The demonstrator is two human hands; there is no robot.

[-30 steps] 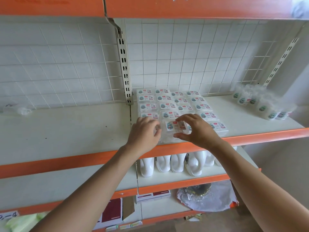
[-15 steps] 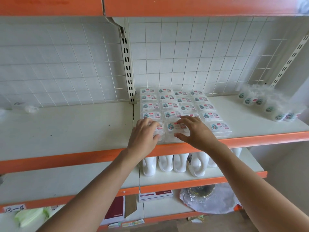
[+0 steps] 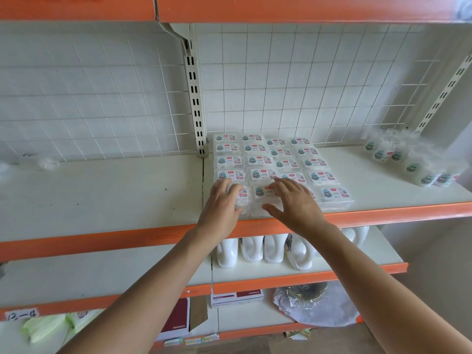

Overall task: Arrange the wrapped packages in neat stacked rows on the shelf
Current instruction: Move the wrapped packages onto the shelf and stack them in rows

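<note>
Shelf (image 3: 102, 200): white board with an orange front lip, running the full width of the view.
Wire grid (image 3: 102, 98): white mesh backing behind the shelf, split by a slotted upright.
Wrapped packages (image 3: 281, 159): clear-wrapped, labelled packs in a tight block of four columns, from the grid at the back to the shelf's front lip, just right of the upright (the left two columns look a layer higher than the right two).
White jugs (image 3: 252, 249): a row standing on the shelf below, under the block.
Loose packages (image 3: 411, 164): a ragged diagonal line at the far right of the same shelf, well apart from the block.
Right hand (image 3: 297, 205): released, fingers straight and spread on top of the front row's second pack, thumb stretched along its front face.
Left hand (image 3: 221, 203): relaxed, fingers loosely bent and resting on the front-left pack, thumb against its front; not clasped round it.
Plastic scrap (image 3: 47, 163): crumpled, at the far left by the grid.
</note>
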